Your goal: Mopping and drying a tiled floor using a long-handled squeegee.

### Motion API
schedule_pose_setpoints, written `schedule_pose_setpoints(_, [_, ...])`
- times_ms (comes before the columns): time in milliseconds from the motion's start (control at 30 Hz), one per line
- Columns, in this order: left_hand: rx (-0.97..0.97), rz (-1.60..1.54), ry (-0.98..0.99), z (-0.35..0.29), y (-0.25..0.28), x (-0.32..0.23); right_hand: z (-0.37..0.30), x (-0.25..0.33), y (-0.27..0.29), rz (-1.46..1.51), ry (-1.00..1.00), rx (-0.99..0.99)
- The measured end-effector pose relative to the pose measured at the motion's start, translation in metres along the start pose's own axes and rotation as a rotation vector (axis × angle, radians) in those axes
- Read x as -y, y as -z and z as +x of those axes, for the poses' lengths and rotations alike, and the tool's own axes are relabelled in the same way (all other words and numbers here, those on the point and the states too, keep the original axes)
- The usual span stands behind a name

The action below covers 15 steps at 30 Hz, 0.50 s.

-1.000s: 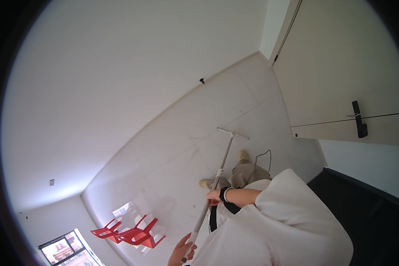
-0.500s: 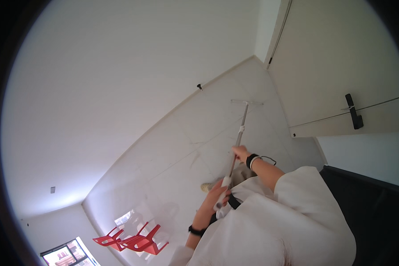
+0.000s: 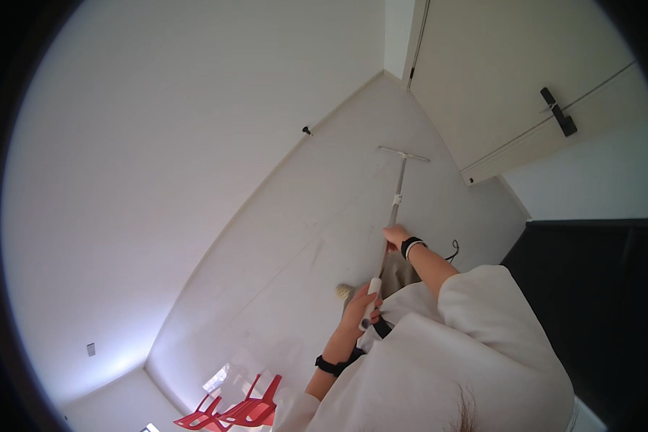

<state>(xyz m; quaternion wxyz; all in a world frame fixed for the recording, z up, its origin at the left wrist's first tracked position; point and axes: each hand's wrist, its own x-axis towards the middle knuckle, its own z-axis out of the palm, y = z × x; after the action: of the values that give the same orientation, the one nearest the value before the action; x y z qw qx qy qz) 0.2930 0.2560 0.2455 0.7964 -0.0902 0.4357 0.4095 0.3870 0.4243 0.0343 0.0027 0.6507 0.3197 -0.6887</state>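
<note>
A long-handled floor squeegee (image 3: 401, 180) slants away from my body, its thin wide head lying on the pale floor ahead. Closed around the white grip (image 3: 373, 294) at the near end of the pole is my left hand (image 3: 356, 311), close to my waist. Farther along the grey pole, my right hand (image 3: 395, 236) is wrapped around it below the white joint. Both wrists wear dark bands. Part of my shoe (image 3: 345, 291) shows beside my left hand.
A white wall (image 3: 158, 144) with a small black doorstop (image 3: 307, 131) runs along the left. On the right stands a pale door (image 3: 504, 86) with a black handle (image 3: 559, 112). Red chairs (image 3: 248, 412) are at lower left, and a large black surface (image 3: 583, 288) lies to my right.
My view has turned, so the door and chairs sit differently in the picture. The squeegee's head has come nearer the door's edge. Both hands keep hold of the pole.
</note>
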Motion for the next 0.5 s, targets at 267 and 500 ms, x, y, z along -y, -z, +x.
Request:
schedule_pose_setpoints(267, [-0.403, 0.083, 0.067, -0.209, 0.118, 0.026, -0.058, -0.143, -0.204, -0.294, -0.123, 0.612])
schedule_pose_setpoints(500, [-0.516, 0.149, 0.161, -0.305, 0.152, 0.028, -0.132, -0.099, -0.219, -0.649, 0.17, 0.764])
